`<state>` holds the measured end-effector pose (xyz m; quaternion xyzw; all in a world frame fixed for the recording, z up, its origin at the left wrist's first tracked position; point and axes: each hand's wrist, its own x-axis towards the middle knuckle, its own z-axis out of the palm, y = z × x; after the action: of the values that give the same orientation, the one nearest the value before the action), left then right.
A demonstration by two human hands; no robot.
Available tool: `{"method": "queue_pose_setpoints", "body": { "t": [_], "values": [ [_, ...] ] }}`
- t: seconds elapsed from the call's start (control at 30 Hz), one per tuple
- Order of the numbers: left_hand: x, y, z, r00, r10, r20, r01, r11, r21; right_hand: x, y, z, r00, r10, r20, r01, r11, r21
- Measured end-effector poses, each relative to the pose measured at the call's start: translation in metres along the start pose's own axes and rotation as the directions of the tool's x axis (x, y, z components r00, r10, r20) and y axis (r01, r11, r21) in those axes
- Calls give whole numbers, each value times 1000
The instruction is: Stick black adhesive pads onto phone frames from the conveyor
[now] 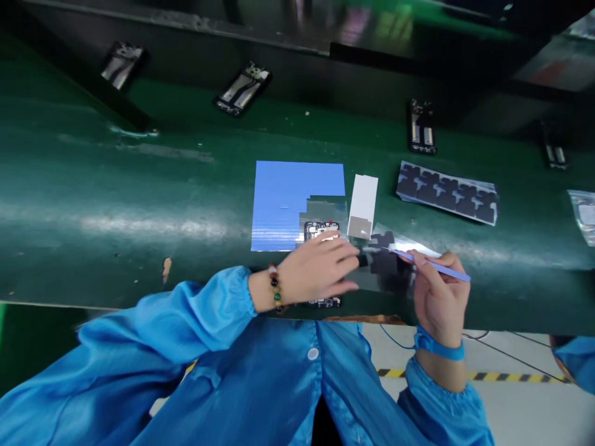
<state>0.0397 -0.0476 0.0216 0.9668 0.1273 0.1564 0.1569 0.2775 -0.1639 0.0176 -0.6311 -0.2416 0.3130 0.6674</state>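
Observation:
My left hand lies with fingers spread over an opened phone, hiding most of it. Beyond the wrist, the phone's lower end shows near the table edge. My right hand holds a thin purple tool, perhaps tweezers, pointing left. Its tip is at a black cut-out sticker on a clear sheet, to the right of my left hand. A blue sheet lies up and left of the phone, and a white card with a grey lower end stands between them and the stickers.
A stack of black sticker strips lies at the right. Along the back are opened phones and a dark post at the left. A clear bag is at the far right. A blue sleeve of another person shows at the right edge.

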Motion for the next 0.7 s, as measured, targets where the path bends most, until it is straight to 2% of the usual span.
{"method": "queue_pose_setpoints", "body": {
  "t": [0.1, 0.2, 0.3, 0.43, 0.7],
  "values": [
    [-12, -35, -19, 980, -190, -53, 188, 982, -31, -11, 6, 23, 999, 21, 43, -21, 1000, 2],
    [-26, -57, -26, 954, -295, -49, 284, 946, -158, -22, 11, 45, 995, 51, 85, -52, 999, 13],
    [-33, -61, -21, 945, -325, -50, 304, 922, -241, -29, 15, 63, 995, 25, 97, -26, 1000, 4],
    [-33, -57, -15, 941, -334, -57, 308, 913, -268, -35, 21, 78, 995, -37, 87, 43, 997, -60],
    [-35, -58, -15, 939, -341, -48, 318, 913, -255, -39, 23, 88, 994, -48, 100, 59, 991, -117]
  ]
}}
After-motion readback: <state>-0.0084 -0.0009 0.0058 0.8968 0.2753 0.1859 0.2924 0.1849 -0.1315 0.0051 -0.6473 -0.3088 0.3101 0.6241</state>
